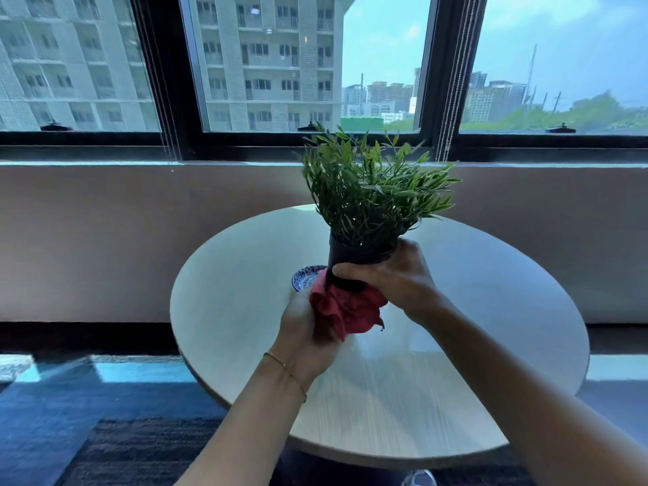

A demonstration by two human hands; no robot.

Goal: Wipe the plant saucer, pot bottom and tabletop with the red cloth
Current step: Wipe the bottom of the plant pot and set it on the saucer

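Note:
A green leafy plant (pixel 371 191) in a black pot (pixel 347 256) is held up in the air above the round table (pixel 438 380), tilted slightly left. My right hand (pixel 392 278) grips the pot around its lower wall. My left hand (pixel 305 331) holds the bunched red cloth (pixel 345 308) pressed against the pot's underside, which is hidden by the cloth. A small blue-and-white patterned saucer (pixel 305 277) lies on the table behind the cloth, partly covered by it and by the pot.
The light wooden tabletop stands close to a wall (pixel 140 240) under a wide dark-framed window (pixel 273 142). Blue carpet (pixel 70 415) and a dark rug (pixel 147 450) lie to the left. A shoe tip (pixel 419 478) shows below the table's near edge.

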